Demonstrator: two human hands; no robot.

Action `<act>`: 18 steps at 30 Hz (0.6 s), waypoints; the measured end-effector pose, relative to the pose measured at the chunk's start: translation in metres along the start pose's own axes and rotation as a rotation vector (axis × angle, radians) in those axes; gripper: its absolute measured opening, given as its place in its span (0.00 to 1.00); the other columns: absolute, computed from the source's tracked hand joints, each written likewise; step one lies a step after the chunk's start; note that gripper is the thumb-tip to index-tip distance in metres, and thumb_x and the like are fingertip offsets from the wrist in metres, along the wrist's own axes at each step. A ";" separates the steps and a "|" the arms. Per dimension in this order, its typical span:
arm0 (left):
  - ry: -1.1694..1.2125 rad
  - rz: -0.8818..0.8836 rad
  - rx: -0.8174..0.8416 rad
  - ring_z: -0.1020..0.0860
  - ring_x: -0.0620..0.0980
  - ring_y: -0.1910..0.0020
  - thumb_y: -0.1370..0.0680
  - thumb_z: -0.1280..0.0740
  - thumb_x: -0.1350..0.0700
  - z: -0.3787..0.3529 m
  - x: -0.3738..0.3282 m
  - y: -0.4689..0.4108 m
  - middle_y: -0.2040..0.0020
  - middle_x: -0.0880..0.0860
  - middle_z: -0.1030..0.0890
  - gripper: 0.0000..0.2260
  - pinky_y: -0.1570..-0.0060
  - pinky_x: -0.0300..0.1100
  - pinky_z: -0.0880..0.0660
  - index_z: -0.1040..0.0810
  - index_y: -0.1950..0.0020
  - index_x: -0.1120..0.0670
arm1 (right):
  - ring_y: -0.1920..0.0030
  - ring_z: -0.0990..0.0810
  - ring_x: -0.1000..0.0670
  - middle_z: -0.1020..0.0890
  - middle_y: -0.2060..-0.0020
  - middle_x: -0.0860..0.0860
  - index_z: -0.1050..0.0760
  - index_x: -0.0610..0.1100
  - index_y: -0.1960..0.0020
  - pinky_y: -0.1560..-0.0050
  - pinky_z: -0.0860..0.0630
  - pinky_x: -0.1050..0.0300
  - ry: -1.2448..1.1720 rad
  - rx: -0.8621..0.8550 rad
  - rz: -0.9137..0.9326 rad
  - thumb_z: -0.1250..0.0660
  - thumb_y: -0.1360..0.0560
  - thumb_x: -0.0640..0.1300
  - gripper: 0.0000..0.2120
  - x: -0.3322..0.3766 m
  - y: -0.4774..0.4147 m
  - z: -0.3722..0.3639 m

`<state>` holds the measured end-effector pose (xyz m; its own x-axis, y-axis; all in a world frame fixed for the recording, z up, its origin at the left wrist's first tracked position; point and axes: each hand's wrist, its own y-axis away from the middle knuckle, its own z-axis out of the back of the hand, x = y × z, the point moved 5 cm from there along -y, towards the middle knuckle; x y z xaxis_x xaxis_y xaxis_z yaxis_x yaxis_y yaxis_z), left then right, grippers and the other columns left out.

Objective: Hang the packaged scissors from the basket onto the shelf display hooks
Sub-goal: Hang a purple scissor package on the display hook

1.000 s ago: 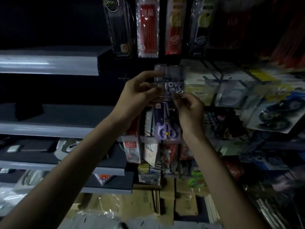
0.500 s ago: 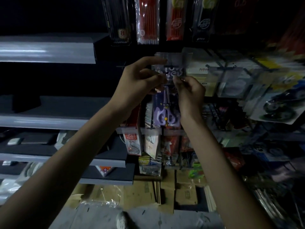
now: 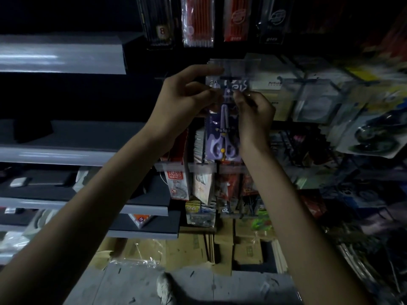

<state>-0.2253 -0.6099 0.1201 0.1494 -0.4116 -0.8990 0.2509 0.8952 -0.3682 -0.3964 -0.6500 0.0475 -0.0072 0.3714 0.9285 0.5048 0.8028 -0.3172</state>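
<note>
Both hands pinch the header of the packaged scissors [image 3: 222, 133]. The left hand [image 3: 182, 100] has its thumb and curled fingers on the upper left edge, with the forefinger stretched along the top. The right hand [image 3: 255, 115] nips the upper right edge between thumb and fingertips.

Held by the top like that, the purple scissors hang straight down. I'd guess it also keeps the hang hole free to steer onto the display hook [image 3: 231, 74], whose dark wire seems to show just behind the header, under a clear label flap [image 3: 234, 63]. From where I stand it's too dim and blurred to tell whether the hole is over the hook's tip yet.

On the left there's plenty of room: a dark gap lies between the left wrist and the end of the grey shelf [image 3: 61, 64]. The right side is tighter, because carded packs [image 3: 312, 102] on the neighbouring hooks sit near the right knuckles. Overhead, the pen packs [image 3: 198, 20] end just above the label flap, so there's little room to lift. Below, the pack's bottom edge comes close to a clear price rail [image 3: 198, 167] with more goods hanging beneath it. The basket isn't in sight.
</note>
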 end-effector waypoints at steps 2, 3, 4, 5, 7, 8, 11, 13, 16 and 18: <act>-0.003 -0.005 0.001 0.15 0.50 0.52 0.17 0.32 0.62 0.000 0.000 0.000 0.49 0.61 0.14 0.16 0.44 0.50 0.17 0.22 0.30 0.54 | 0.57 0.18 0.55 0.15 0.59 0.52 0.17 0.43 0.51 0.53 0.22 0.57 0.017 0.003 0.004 0.28 0.22 0.45 0.05 -0.002 -0.002 0.001; -0.005 -0.007 0.002 0.15 0.52 0.51 0.17 0.32 0.63 0.000 0.000 0.001 0.48 0.61 0.14 0.15 0.43 0.51 0.18 0.22 0.30 0.54 | 0.57 0.18 0.56 0.15 0.59 0.52 0.17 0.43 0.51 0.54 0.23 0.59 0.021 0.005 0.007 0.28 0.21 0.45 0.05 -0.003 -0.002 0.001; -0.006 -0.008 0.004 0.14 0.55 0.50 0.17 0.33 0.63 0.000 0.000 0.001 0.48 0.61 0.14 0.15 0.43 0.52 0.18 0.22 0.30 0.54 | 0.58 0.18 0.58 0.15 0.59 0.52 0.17 0.43 0.52 0.56 0.24 0.62 0.023 0.005 0.008 0.28 0.21 0.45 0.05 -0.003 -0.003 0.001; -0.005 -0.007 0.007 0.14 0.57 0.48 0.16 0.33 0.63 0.001 0.001 0.001 0.48 0.61 0.14 0.15 0.43 0.53 0.18 0.21 0.30 0.54 | 0.60 0.19 0.60 0.16 0.60 0.53 0.18 0.44 0.52 0.57 0.25 0.65 0.025 0.004 0.008 0.28 0.21 0.45 0.04 -0.003 -0.003 0.002; 0.010 -0.002 0.007 0.15 0.61 0.47 0.16 0.34 0.64 0.001 0.003 0.002 0.48 0.62 0.14 0.14 0.42 0.55 0.18 0.21 0.31 0.56 | 0.63 0.21 0.63 0.17 0.62 0.53 0.19 0.45 0.56 0.60 0.26 0.68 0.043 0.005 0.012 0.28 0.21 0.45 0.05 -0.004 -0.004 0.004; 0.021 0.004 0.003 0.15 0.61 0.48 0.16 0.35 0.65 0.002 0.005 0.002 0.48 0.62 0.14 0.14 0.42 0.56 0.19 0.20 0.32 0.56 | 0.65 0.22 0.64 0.17 0.63 0.54 0.20 0.47 0.58 0.61 0.27 0.69 0.052 0.006 0.014 0.27 0.21 0.45 0.07 -0.004 -0.005 0.004; 0.061 0.023 -0.001 0.16 0.55 0.51 0.16 0.35 0.65 0.002 0.011 0.006 0.49 0.61 0.15 0.11 0.40 0.60 0.20 0.20 0.35 0.58 | 0.66 0.23 0.65 0.18 0.65 0.55 0.21 0.50 0.60 0.63 0.28 0.70 0.050 0.006 0.009 0.27 0.22 0.44 0.09 -0.005 -0.006 0.006; 0.064 0.026 -0.003 0.17 0.54 0.52 0.16 0.35 0.64 0.001 0.016 0.008 0.51 0.58 0.15 0.10 0.41 0.60 0.20 0.19 0.36 0.59 | 0.66 0.23 0.65 0.19 0.66 0.57 0.21 0.50 0.60 0.63 0.28 0.69 0.042 0.019 0.024 0.27 0.22 0.43 0.09 -0.005 -0.007 0.007; 0.087 0.041 -0.022 0.16 0.50 0.52 0.16 0.35 0.64 -0.001 0.024 0.010 0.49 0.60 0.15 0.10 0.48 0.48 0.18 0.20 0.36 0.61 | 0.64 0.21 0.65 0.18 0.65 0.57 0.18 0.44 0.55 0.61 0.27 0.68 0.024 0.035 0.035 0.27 0.22 0.40 0.03 -0.005 -0.006 0.006; 0.099 0.046 -0.034 0.16 0.50 0.53 0.16 0.35 0.65 -0.003 0.028 0.011 0.48 0.62 0.14 0.10 0.51 0.43 0.19 0.19 0.36 0.60 | 0.61 0.19 0.63 0.16 0.62 0.55 0.17 0.44 0.52 0.59 0.25 0.66 0.018 0.038 0.029 0.28 0.22 0.39 0.01 -0.007 -0.007 0.005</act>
<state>-0.2210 -0.6113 0.0904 0.0641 -0.3529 -0.9335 0.2130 0.9187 -0.3327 -0.4046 -0.6559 0.0421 0.0230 0.3867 0.9219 0.4715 0.8090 -0.3511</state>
